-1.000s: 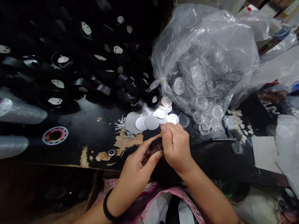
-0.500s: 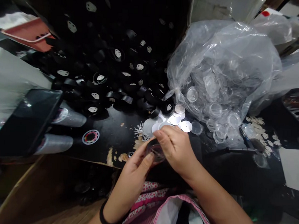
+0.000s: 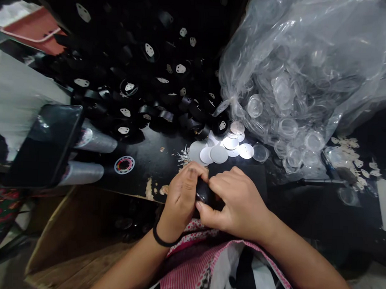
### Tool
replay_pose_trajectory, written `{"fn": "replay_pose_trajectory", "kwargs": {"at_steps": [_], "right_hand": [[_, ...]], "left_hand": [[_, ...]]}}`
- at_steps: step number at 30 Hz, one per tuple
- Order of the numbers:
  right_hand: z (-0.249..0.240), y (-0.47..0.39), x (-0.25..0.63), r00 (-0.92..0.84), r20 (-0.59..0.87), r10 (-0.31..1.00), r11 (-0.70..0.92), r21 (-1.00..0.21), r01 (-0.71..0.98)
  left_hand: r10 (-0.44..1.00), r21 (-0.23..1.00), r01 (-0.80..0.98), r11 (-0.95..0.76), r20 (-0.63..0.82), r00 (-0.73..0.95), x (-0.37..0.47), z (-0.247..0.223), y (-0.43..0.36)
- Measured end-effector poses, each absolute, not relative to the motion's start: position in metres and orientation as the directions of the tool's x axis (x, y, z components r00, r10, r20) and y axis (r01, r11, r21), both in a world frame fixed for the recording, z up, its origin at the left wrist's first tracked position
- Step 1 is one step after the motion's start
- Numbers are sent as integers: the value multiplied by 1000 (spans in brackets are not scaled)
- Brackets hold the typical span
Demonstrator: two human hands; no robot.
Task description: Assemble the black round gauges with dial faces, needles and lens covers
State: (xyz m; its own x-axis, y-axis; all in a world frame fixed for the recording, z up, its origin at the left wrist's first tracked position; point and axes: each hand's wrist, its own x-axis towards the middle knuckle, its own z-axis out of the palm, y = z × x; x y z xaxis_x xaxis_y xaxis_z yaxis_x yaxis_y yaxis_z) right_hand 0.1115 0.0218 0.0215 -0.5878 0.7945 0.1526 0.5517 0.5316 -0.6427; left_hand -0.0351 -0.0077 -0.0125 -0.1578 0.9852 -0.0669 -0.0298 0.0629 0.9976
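Observation:
Between my two hands is a small, glossy black round housing, close to the table's front edge. My left hand wraps its left side, fingers curled over the top. From the other side my right hand grips it with thumb and bent fingers. Much of the housing is hidden by my fingers. Just beyond lie white and grey discs, with small white pointers to their left. A printed dial disc rests farther left on the black table.
Black round housings with pale plates are heaped at the back. A plastic bag of clear round covers stands at right. Left are a dark phone-like slab and wrapped stacks. A cardboard box sits below the table edge.
Both hands have shifted their hold on the round housing; my left fingers now curl over it and my right thumb has moved to its near side. The camera view has shifted slightly.

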Motion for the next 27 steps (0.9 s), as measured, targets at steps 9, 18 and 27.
{"fn": "replay_pose_trajectory", "kwargs": {"at_steps": [9, 18, 27], "right_hand": [[17, 11, 104, -562, 220, 798, 543, -667, 510], [22, 27, 121, -583, -164, 796, 247, -791, 560], [19, 29, 111, -624, -226, 748, 315, -706, 634]], "left_hand": [[989, 999, 35, 25, -20, -148, -29, -8, -5], [975, 675, 719, 164, 0, -222, -155, -27, -93], [962, 773, 631, -65, 217, -167, -138, -28, 91]]}}
